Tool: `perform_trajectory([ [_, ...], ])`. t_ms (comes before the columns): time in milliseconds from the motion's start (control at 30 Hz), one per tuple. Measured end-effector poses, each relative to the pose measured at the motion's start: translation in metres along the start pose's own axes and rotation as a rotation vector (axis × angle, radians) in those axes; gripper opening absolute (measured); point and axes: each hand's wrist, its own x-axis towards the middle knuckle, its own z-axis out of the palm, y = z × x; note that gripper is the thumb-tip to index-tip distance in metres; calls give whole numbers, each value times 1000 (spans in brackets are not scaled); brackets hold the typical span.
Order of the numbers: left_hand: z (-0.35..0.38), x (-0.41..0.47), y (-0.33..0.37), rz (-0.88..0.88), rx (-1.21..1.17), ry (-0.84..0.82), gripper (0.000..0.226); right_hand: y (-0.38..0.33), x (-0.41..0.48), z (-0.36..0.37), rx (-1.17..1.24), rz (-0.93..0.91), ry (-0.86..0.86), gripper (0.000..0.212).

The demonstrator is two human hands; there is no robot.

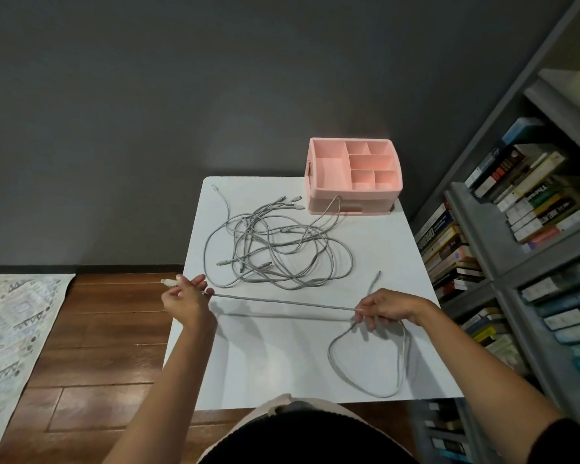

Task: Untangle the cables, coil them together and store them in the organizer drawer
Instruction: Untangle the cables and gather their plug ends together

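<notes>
Our left hand (185,298), lifted just off the table's left edge, pinches a thin grey braided cable (282,301) between thumb and fingertips, close to its pale plug (166,281), which sticks out past the hand. Our right hand (385,309), over the table near its right edge, grips the same cable with curled fingers, so the stretch between both hands runs taut and straight above the white square table (282,363). Past the right hand the cable drops into a loose loop lying toward the near right corner. We see a tangled heap of similar grey cables (275,252) at the table's middle, plugs poking out. A pink plastic organizer box (352,175) with open top compartments stands at the far right corner. Its front drawer (349,207) looks closed, though the view is soft there. One cable loop from the heap touches that front.
</notes>
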Motion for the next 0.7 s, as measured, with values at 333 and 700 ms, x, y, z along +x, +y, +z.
perform_trajectory([
  [333, 16, -20, 2, 158, 437, -705, 24, -58, 4, 13, -96, -128, -55, 23],
  [700, 25, -68, -8, -194, 818, -1361, 21, -100, 13, 19, -131, -216, 14, 24],
])
